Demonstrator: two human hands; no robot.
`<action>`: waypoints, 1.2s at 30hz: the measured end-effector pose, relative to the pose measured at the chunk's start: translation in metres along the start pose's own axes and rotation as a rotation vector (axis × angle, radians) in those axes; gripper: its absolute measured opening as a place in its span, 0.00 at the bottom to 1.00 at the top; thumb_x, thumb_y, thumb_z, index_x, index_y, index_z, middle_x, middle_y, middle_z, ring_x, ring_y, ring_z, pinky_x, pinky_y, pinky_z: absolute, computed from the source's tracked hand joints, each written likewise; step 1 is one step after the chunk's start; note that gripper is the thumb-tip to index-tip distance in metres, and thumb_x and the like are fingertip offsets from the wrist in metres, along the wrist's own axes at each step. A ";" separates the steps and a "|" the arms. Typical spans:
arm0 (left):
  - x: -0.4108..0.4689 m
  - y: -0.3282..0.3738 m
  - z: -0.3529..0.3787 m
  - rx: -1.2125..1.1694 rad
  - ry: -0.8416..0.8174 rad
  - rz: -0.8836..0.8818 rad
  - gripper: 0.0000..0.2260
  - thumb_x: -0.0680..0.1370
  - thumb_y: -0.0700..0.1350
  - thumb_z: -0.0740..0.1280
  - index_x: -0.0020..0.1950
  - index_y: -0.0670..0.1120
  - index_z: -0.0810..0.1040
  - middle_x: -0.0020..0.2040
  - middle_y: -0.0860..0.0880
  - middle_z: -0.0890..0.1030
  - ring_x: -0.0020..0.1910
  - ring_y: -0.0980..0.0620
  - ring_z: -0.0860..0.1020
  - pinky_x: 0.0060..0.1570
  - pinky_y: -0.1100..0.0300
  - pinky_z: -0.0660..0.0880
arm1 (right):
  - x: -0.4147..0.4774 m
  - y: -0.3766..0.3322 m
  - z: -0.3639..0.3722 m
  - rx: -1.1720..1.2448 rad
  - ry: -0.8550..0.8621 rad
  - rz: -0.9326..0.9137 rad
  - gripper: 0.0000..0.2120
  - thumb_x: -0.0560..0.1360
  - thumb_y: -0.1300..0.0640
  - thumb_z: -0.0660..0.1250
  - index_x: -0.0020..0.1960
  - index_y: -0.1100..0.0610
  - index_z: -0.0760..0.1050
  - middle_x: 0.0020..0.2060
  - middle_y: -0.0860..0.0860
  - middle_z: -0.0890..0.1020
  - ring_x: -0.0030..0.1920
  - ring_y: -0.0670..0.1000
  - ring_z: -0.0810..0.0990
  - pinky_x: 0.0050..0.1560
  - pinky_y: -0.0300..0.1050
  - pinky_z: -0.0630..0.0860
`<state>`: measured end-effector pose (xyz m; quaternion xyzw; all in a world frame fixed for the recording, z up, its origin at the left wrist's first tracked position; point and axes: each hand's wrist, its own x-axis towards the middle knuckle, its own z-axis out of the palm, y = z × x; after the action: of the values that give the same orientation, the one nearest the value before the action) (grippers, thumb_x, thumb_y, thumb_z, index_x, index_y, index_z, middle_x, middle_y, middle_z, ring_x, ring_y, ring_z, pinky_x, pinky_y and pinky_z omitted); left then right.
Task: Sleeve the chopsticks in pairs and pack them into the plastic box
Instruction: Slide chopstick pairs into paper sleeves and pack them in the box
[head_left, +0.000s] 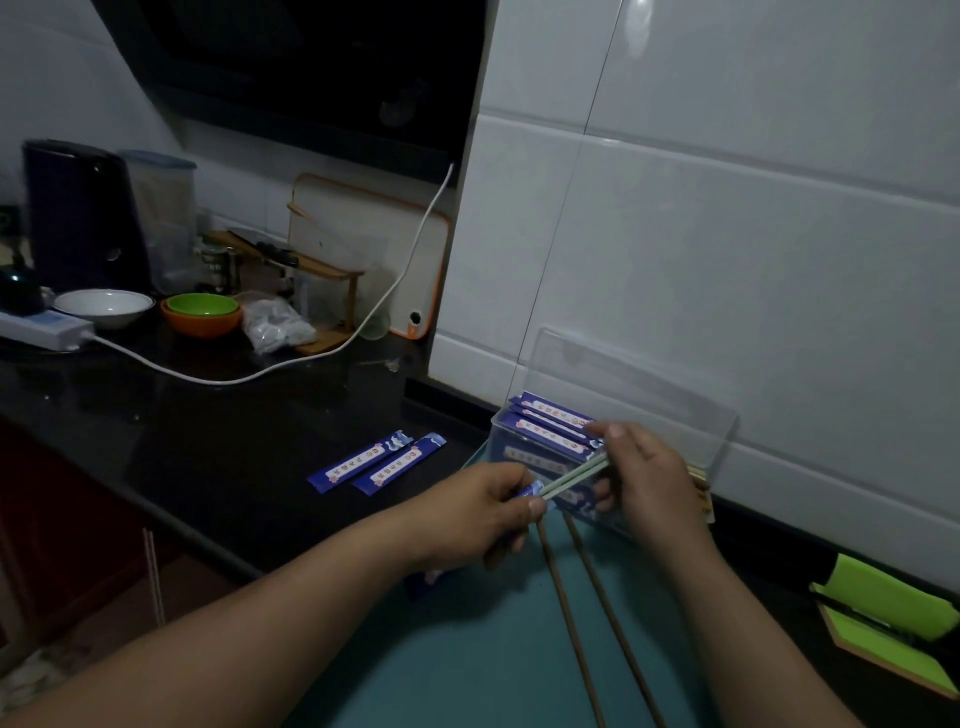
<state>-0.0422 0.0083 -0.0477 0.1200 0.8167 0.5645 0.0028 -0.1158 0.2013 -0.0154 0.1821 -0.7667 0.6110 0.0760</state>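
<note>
pale green chopsticks (574, 475) are pinched in our right hand (649, 478), their tips entering the blue sleeve (532, 491) that our left hand (483, 512) grips, just in front of the plastic box (498, 431). we judge sleeving is in hand; next, push them fully in, both tips together.

Sleeves (358, 461) blue, white strip; chopsticks (574, 476) pale green; mat (467, 649) teal.

Dim light around you, white tiled wall (727, 234) on your right, glossy black counter (208, 426) ahead, dark range hood (311, 67) overhead, cutting board (363, 244) leaning in the corner, white cable (228, 383) crossing the counter.
</note>
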 end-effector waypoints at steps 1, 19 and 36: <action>0.001 0.000 0.002 -0.011 -0.002 0.001 0.09 0.86 0.45 0.64 0.50 0.41 0.73 0.35 0.48 0.79 0.30 0.49 0.74 0.35 0.57 0.72 | -0.003 0.000 0.001 -0.023 -0.054 0.006 0.13 0.87 0.52 0.59 0.54 0.52 0.82 0.27 0.51 0.78 0.28 0.49 0.75 0.29 0.43 0.74; 0.009 0.021 0.010 0.090 -0.020 0.054 0.11 0.86 0.45 0.65 0.44 0.55 0.76 0.34 0.49 0.79 0.28 0.49 0.73 0.31 0.57 0.71 | -0.025 0.002 0.010 -0.188 -0.224 0.029 0.15 0.86 0.48 0.60 0.48 0.56 0.79 0.28 0.49 0.76 0.28 0.48 0.73 0.30 0.42 0.69; 0.016 -0.001 -0.002 0.666 0.120 0.317 0.11 0.79 0.56 0.70 0.59 0.59 0.72 0.57 0.61 0.78 0.56 0.60 0.77 0.55 0.53 0.76 | -0.045 0.012 -0.021 -0.593 0.051 -0.272 0.09 0.77 0.49 0.72 0.55 0.44 0.74 0.52 0.40 0.78 0.54 0.41 0.77 0.55 0.36 0.72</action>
<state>-0.0583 0.0097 -0.0455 0.2060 0.9256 0.2671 -0.1719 -0.0810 0.2325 -0.0368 0.2373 -0.8778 0.3496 0.2257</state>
